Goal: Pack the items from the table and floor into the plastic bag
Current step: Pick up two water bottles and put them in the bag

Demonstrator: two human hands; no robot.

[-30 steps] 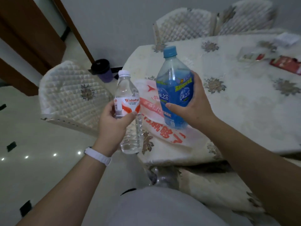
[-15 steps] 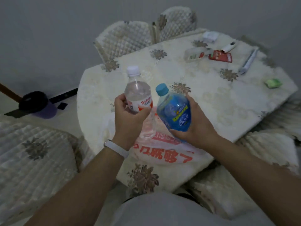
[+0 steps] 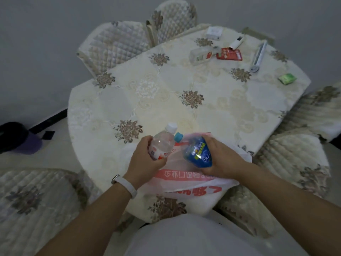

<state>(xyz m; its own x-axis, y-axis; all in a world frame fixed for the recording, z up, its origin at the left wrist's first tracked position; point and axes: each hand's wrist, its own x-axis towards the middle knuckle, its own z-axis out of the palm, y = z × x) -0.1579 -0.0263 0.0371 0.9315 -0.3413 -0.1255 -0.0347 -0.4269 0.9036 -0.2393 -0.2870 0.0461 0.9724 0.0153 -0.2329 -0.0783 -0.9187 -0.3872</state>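
- Both bottles have dropped since 0.5 s ago: they were held up near-upright, now they're tilted low over the bag, caps pointing away from the person & nearly meeting.
- Left hand (image 3: 147,159): fingers & thumb wrapped round the clear plastic water bottle w/ white cap and red-white label (image 3: 162,145), gripping at the label.
- Right hand (image 3: 225,161): curled round the lower body of the blue-tinted plastic drink bottle w/ teal cap (image 3: 198,152).
- Thin white plastic bag w/ red print (image 3: 184,180) lies flat at the near edge of the round table w/ cream floral cloth (image 3: 166,100), right under both hands. Can't tell if its mouth is open.
- Step, as I judge it: getting both bottles into the bag. Both hands are full, so prob. set one bottle down, lift the bag's top layer w/ the free hand, then slide the bottles in base first. Round bottles near the edge could roll off.
- Bag looks limp, creased, semi-see-through. It likely won't stay open unheld.
- Still to pack, far side: red foil packet (image 3: 229,54), long silver tube (image 3: 258,56), small green packet (image 3: 287,78).
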